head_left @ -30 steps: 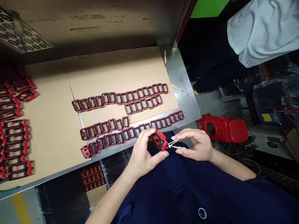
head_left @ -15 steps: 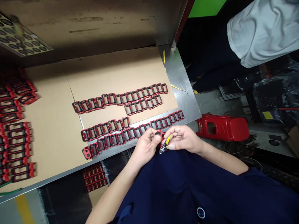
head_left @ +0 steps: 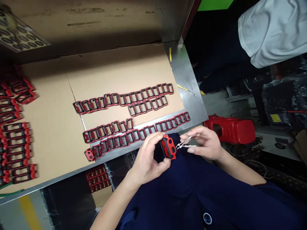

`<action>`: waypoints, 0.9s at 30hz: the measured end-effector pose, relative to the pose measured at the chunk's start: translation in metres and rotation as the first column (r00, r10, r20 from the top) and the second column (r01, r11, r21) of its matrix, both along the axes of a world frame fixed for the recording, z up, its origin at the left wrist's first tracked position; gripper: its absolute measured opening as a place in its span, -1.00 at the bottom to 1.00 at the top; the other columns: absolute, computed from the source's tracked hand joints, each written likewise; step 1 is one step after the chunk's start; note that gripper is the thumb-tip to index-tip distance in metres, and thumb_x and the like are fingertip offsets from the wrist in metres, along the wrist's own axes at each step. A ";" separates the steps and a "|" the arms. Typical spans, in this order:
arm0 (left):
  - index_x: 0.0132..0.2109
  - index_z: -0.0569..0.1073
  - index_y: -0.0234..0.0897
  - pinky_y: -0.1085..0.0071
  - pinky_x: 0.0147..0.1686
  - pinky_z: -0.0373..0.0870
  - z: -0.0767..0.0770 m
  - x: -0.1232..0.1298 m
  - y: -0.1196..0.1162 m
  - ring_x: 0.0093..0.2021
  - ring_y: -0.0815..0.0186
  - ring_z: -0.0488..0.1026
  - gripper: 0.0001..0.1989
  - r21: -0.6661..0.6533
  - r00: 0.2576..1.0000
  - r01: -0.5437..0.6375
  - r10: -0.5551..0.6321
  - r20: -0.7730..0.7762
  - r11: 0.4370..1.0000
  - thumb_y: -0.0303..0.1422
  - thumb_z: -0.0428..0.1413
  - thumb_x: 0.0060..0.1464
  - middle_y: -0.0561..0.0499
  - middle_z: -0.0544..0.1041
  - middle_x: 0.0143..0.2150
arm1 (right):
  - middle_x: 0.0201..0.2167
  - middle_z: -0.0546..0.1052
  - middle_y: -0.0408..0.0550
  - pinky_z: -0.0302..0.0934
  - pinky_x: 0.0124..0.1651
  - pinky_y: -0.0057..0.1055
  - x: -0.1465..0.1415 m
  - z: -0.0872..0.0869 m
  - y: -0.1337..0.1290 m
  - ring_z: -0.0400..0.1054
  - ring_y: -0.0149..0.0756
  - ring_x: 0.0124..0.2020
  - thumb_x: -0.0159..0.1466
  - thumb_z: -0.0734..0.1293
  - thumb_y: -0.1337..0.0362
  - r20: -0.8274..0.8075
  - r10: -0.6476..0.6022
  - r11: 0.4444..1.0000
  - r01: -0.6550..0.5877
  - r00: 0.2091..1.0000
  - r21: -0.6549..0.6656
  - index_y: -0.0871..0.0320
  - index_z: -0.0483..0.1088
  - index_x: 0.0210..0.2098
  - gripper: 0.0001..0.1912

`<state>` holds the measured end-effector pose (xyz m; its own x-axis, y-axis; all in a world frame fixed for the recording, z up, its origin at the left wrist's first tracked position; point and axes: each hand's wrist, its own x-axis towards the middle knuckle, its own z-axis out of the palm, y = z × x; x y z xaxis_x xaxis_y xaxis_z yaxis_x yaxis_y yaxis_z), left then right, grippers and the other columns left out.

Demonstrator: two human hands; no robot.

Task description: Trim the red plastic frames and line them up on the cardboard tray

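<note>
Between the fingers and thumb of my left hand [head_left: 150, 159] is a red and black plastic housing [head_left: 169, 147], its red end with small openings turned to the right. Just right of it, my right hand [head_left: 205, 143] holds small metal nippers [head_left: 184, 142], their handles spread and the jaws pointing at the housing's red end. A narrow gap seems to lie between jaws and housing. Left of my hands, a row of similar housings [head_left: 123, 140] runs along the metal table edge. One housing [head_left: 89, 154] at that row's left end shows its red face.
More housings lie in rows on the cardboard [head_left: 52, 127], with stacks [head_left: 20, 143] at the left. Yellow-handled tools [head_left: 182, 87] rest at the metal table's [head_left: 189, 73] right end. A red stool [head_left: 232, 129] stands right; a person in a grey top [head_left: 275, 32] is beyond.
My right hand has moved right with the nippers, away from the housing. My left hand has turned the housing, so its red end now shows.
</note>
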<state>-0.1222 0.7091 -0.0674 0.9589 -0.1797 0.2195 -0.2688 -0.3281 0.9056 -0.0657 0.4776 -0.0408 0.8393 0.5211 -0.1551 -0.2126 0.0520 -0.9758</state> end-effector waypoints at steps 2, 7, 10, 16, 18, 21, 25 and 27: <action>0.35 0.11 -0.21 0.06 0.06 0.49 -0.003 -0.001 0.000 0.13 0.07 0.43 -0.26 0.010 1.000 0.005 -0.005 0.017 1.000 -0.48 0.14 0.03 -0.23 0.42 0.11 | -0.10 0.62 0.09 0.51 -0.06 -0.44 -0.004 -0.001 -0.003 0.58 -0.30 -0.13 0.13 0.53 0.46 0.197 0.002 0.997 0.014 0.980 -0.081 0.18 0.43 -0.03 -0.57; 0.37 0.11 -0.18 0.10 0.05 0.49 -0.006 0.000 -0.004 0.10 0.08 0.44 -0.21 0.006 0.999 0.041 -0.042 0.030 0.999 -0.49 0.15 0.01 -0.22 0.41 0.11 | -0.13 0.63 0.02 0.50 -0.04 -0.45 -0.008 -0.006 0.005 0.58 -0.29 -0.10 0.16 0.53 0.39 0.426 0.077 0.993 -0.031 0.901 -0.114 0.14 0.42 0.00 -0.56; 0.37 0.12 -0.20 0.11 0.04 0.50 -0.005 0.001 -0.006 0.10 0.07 0.44 -0.21 0.010 0.999 0.046 -0.046 0.025 0.999 -0.50 0.16 -0.01 -0.23 0.40 0.11 | -0.15 0.64 0.00 0.50 -0.04 -0.47 -0.007 -0.006 0.007 0.58 -0.29 -0.12 0.16 0.53 0.35 0.468 0.096 0.989 -0.030 0.878 -0.147 0.13 0.43 0.00 -0.58; 0.31 0.18 -0.26 0.17 0.01 0.50 -0.002 0.000 -0.007 0.07 0.11 0.44 -0.30 -0.003 0.999 0.029 -0.029 -0.029 1.000 -0.44 0.18 0.02 -0.21 0.39 0.07 | -0.16 0.64 0.03 0.51 -0.08 -0.46 -0.007 -0.004 0.003 0.59 -0.29 -0.16 0.17 0.54 0.29 0.435 0.124 0.975 -0.029 0.892 -0.218 0.16 0.46 -0.01 -0.59; 0.30 0.19 -0.26 0.16 0.01 0.50 -0.001 -0.001 -0.007 0.06 0.12 0.44 -0.30 -0.010 0.999 0.022 -0.022 -0.045 1.000 -0.44 0.20 0.01 -0.20 0.39 0.07 | -0.14 0.64 0.02 0.51 -0.08 -0.46 -0.009 -0.005 0.002 0.59 -0.30 -0.17 0.17 0.54 0.31 0.404 0.106 0.976 -0.017 0.908 -0.218 0.15 0.45 0.00 -0.59; 0.29 0.19 -0.24 0.15 0.01 0.49 -0.001 -0.002 -0.006 0.05 0.11 0.44 -0.30 0.002 0.999 0.006 -0.006 -0.051 1.000 -0.43 0.21 0.00 -0.20 0.40 0.07 | -0.13 0.63 0.03 0.51 -0.09 -0.43 -0.010 -0.005 0.001 0.59 -0.29 -0.17 0.17 0.53 0.33 0.366 0.069 0.976 0.014 0.928 -0.219 0.15 0.45 -0.01 -0.59; 0.28 0.19 -0.27 0.18 -0.06 0.49 0.001 -0.001 -0.004 -0.03 0.13 0.48 -0.32 0.052 0.992 -0.030 0.036 -0.123 0.998 -0.32 0.21 0.04 -0.19 0.44 0.02 | -0.17 0.64 0.04 0.50 -0.06 -0.38 -0.010 -0.003 -0.002 0.58 -0.27 -0.15 0.16 0.54 0.34 0.316 0.011 0.983 0.048 0.949 -0.178 0.16 0.45 -0.05 -0.62; 0.20 0.28 -0.28 0.24 -0.12 0.48 0.004 0.000 -0.004 -0.11 0.17 0.50 -0.43 0.046 0.964 -0.051 0.061 -0.257 0.998 -0.24 0.20 0.07 -0.14 0.50 -0.07 | -0.19 0.64 0.04 0.49 -0.01 -0.32 -0.008 -0.001 -0.002 0.56 -0.24 -0.09 0.16 0.54 0.32 0.258 0.019 0.995 0.008 0.966 -0.104 0.17 0.45 -0.07 -0.63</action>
<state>-0.1218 0.7050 -0.0634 0.9909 -0.1274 -0.0428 -0.0078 -0.3724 0.9281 -0.0741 0.4757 -0.0417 0.8548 0.5187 0.0139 0.0477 -0.0519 -0.9975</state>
